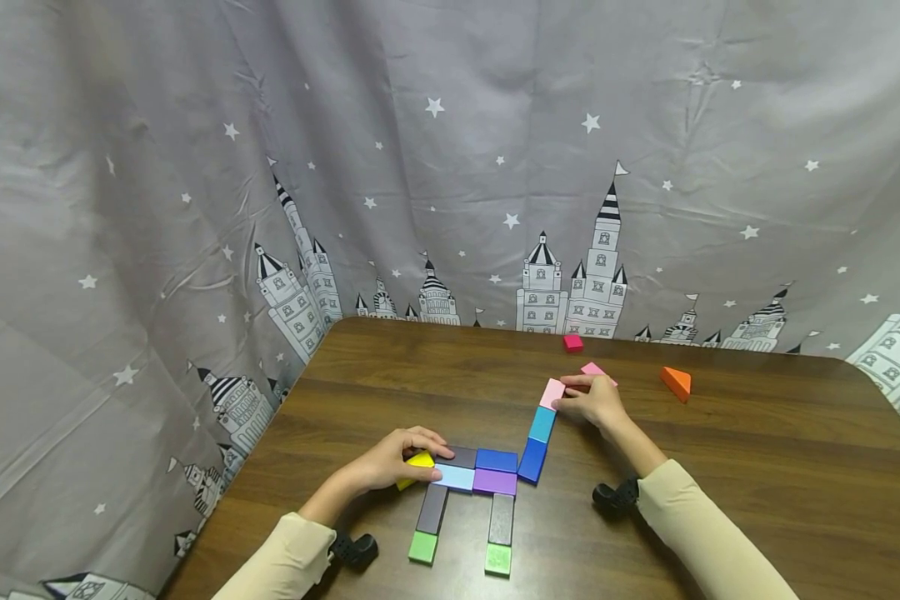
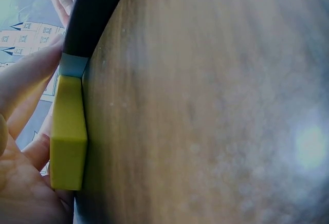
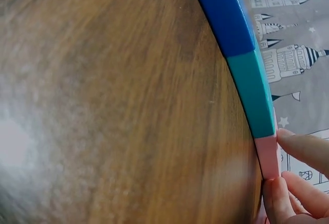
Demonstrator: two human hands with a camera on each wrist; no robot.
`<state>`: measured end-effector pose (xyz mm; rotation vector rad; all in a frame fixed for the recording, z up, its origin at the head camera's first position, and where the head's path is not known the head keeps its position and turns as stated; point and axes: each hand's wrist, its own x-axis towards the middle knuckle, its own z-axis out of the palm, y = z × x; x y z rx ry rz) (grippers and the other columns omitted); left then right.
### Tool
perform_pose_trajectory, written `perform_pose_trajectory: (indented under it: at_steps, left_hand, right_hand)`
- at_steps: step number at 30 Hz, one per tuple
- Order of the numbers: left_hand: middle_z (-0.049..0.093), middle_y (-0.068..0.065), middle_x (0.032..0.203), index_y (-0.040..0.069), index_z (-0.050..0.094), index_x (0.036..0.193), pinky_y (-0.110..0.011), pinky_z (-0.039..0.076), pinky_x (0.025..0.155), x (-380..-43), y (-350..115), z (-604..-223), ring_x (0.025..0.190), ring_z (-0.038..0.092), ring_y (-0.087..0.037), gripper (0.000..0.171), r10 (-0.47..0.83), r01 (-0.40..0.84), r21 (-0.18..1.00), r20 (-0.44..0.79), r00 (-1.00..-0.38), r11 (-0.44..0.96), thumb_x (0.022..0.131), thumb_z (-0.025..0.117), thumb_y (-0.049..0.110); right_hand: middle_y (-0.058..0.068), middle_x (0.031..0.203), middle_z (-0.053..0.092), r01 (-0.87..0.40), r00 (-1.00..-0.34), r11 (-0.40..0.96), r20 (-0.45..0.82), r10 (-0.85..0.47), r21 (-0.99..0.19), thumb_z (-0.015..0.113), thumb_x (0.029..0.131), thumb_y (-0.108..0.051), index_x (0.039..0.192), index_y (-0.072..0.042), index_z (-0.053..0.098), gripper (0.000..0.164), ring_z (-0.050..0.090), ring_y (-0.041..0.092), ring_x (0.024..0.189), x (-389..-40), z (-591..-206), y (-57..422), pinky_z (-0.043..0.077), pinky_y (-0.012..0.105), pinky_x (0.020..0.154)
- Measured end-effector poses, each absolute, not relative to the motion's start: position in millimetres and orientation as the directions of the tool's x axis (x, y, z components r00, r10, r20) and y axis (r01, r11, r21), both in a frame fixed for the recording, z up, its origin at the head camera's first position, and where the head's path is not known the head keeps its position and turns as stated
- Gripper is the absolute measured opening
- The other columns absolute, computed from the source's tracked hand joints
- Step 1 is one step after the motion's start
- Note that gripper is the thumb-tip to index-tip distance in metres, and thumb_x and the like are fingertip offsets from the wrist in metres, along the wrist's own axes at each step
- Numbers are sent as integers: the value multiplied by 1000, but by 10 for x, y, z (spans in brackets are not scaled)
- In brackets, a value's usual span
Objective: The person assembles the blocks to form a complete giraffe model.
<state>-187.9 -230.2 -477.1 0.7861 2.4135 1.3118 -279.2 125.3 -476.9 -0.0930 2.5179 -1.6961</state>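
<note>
Flat colored blocks lie joined in a figure on the wooden table. My right hand (image 1: 596, 400) pinches the pale pink block (image 1: 551, 393) at the top of a slanted row, above a teal block (image 1: 542, 424) and a blue block (image 1: 532, 460). Over the figure's left end, my left hand (image 1: 386, 460) rests its thumb on the light blue block (image 1: 453, 477) and its fingertips by the dark grey block (image 1: 457, 457). Partly covered by that hand is a yellow block (image 2: 69, 116) with an angled end. Another blue block (image 1: 497, 460) and a purple block (image 1: 495, 482) adjoin these.
Two dark grey strips (image 1: 432, 509) run down from the body, each ending in a green block (image 1: 423, 547). Behind the right hand lies a deeper pink block (image 1: 592, 368). A red block (image 1: 573, 343) sits near the back edge, and an orange triangle (image 1: 676, 383) lies to the right.
</note>
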Motion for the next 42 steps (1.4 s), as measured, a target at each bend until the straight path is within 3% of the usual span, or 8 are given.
perform_pose_trajectory:
  at_steps: [27,31,36,42]
  left_hand:
    - [62,-13,126,4,74,117,-41,41,103,-1873,-2298,-4770,120,52,-32,30,578,317,841,6,-816,438,89,77,14]
    - [62,-13,126,3,74,117,-41,41,103,-1870,-2299,-4771,120,52,-33,30,578,316,843,9,-816,434,89,77,13]
    - [61,-15,127,2,73,117,-40,42,102,-1863,-2294,-4757,121,52,-34,30,577,307,851,5,-817,427,89,77,12]
    - [61,-15,126,2,73,117,-40,43,100,-1862,-2286,-4741,120,52,-33,30,576,303,849,-2,-818,434,89,76,12]
  right_hand:
    - [32,128,58,-4,-991,362,-46,-129,-932,80,77,6,121,17,62,49,60,40,116,-2786,-4776,1264,54,27,87]
    - [31,126,60,-20,-992,344,-23,-121,-939,81,77,4,121,17,62,50,62,40,113,-2788,-4774,1286,54,23,84]
    - [29,117,66,-58,-997,333,39,-64,-941,82,77,3,119,16,64,47,69,31,100,-2817,-4786,1364,53,14,73]
    - [33,110,66,-113,-993,311,113,-17,-944,80,78,9,120,17,62,47,70,17,85,-2863,-4739,1515,53,13,69]
